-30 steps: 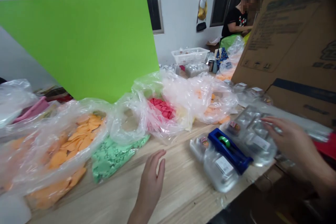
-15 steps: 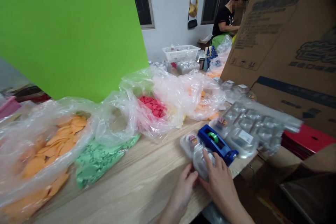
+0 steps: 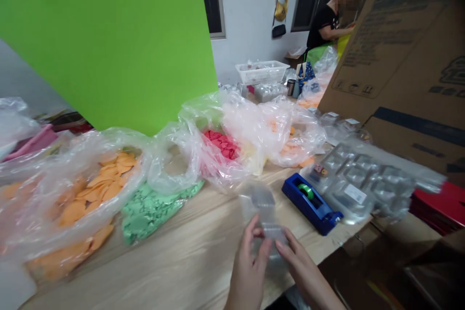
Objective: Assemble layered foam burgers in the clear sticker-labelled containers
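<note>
A clear plastic clamshell box (image 3: pixel 259 201), blurred by motion, is held over the table near its front edge. My left hand (image 3: pixel 251 252) grips its left side, thumb and fingers bent around the plastic. On the other side my right hand (image 3: pixel 295 256) is closed on the same box with thumb and fingertips. Whatever lies inside the box is too smeared to make out. Just right of it stands a blue tape dispenser (image 3: pixel 311 203) with a roll of green tape (image 3: pixel 305 191).
Clear boxes (image 3: pixel 358 179) are stacked on the right, beside a large cardboard carton (image 3: pixel 399 72). Plastic bags hold orange pieces (image 3: pixel 103 186), green pieces (image 3: pixel 152 208) and red pieces (image 3: pixel 221 144). A green board (image 3: pixel 109 48) stands behind; a person (image 3: pixel 323 29) sits at the back.
The box has been lifted and turned between both hands, away from the tape dispenser. My right hand has moved off the box's top to its side. The view has shifted slightly left.
</note>
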The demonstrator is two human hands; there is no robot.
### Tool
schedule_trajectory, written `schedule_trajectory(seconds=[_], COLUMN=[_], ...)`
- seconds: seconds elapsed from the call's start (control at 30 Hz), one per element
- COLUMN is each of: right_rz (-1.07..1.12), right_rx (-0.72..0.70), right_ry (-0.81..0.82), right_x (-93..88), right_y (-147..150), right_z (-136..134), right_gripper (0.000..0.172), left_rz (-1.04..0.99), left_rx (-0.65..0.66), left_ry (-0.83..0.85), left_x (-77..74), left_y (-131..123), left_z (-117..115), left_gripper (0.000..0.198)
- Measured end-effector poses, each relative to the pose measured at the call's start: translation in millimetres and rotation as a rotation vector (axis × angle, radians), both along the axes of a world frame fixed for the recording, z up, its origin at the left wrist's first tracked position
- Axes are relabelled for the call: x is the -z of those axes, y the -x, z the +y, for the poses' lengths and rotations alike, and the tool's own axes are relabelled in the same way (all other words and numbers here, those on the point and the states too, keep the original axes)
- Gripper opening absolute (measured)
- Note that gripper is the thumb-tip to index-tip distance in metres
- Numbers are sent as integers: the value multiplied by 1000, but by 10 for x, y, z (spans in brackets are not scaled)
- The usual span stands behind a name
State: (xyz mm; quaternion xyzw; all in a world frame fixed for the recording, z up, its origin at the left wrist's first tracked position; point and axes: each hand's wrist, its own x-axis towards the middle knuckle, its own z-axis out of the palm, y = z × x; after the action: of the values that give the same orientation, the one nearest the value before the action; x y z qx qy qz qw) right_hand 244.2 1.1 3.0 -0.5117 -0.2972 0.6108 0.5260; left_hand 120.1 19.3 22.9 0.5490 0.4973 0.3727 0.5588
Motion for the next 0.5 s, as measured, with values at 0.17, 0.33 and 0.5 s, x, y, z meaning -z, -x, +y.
schedule_trajectory(seconds=[0.17, 0.33, 0.5], right_rz=[287, 276, 84], right_rx=[-42, 38, -34], right_ry=[-10, -16, -82], right_x=[-5, 129, 125], right_y=[203, 401, 499], right_z=[-97, -132, -163], right_gripper=[34, 43, 52], left_rz=[441, 542, 345], left_rx=[170, -319, -319], left_ry=[-571, -365, -89], left_x=[98, 167, 50], left_y=[203, 448, 636], left_z=[-114, -164, -102], left_gripper=[38, 27, 23])
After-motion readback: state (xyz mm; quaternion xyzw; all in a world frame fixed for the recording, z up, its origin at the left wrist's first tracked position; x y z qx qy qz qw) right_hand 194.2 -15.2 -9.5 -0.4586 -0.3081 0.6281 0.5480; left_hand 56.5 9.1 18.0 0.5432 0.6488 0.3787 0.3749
